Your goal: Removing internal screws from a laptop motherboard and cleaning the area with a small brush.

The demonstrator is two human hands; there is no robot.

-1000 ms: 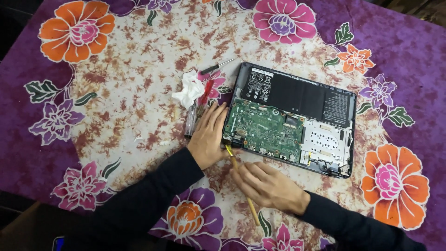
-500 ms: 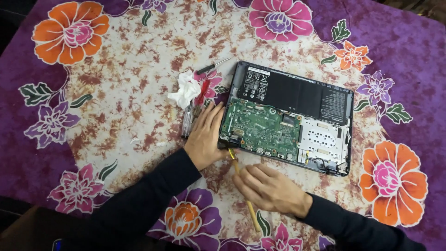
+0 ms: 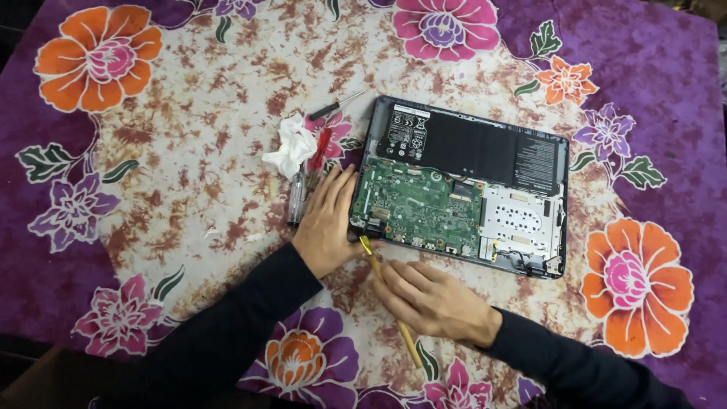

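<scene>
A bench (image 3: 189, 189) fills the view, draped in a cloth with a mottled cream and rust centre and a purple border printed with large orange, pink and violet flowers. On it lies an opened laptop (image 3: 462, 185), its bottom cover off: a flat black battery (image 3: 469, 148) spans the far half, a green circuit board (image 3: 420, 204) sits in the near left part, and a bare silver metal bay (image 3: 519, 220) sits to the board's right.

The left hand (image 3: 327, 220) lies flat and open on the cloth, palm down, its fingers stretched alongside the laptop's left edge, the thumb side touching the near left corner of the case. The right hand (image 3: 432, 299) is closed around a slim yellow tool (image 3: 386, 291), which runs slantwise from below the wrist up to the laptop's near left corner, where its tip meets the hinge area just beside the left hand. The right hand covers the middle of the tool, so only the two ends show.

Just left of the left hand's fingers lie a clear-handled screwdriver (image 3: 295, 201) and a red-handled screwdriver (image 3: 320, 151), close together and partly overlapping. A crumpled white tissue (image 3: 291, 145) touches them on the far side. A thin dark screwdriver (image 3: 333, 107) lies a little farther off, near the laptop's far left corner. Both forearms wear dark sleeves (image 3: 242, 318).
</scene>
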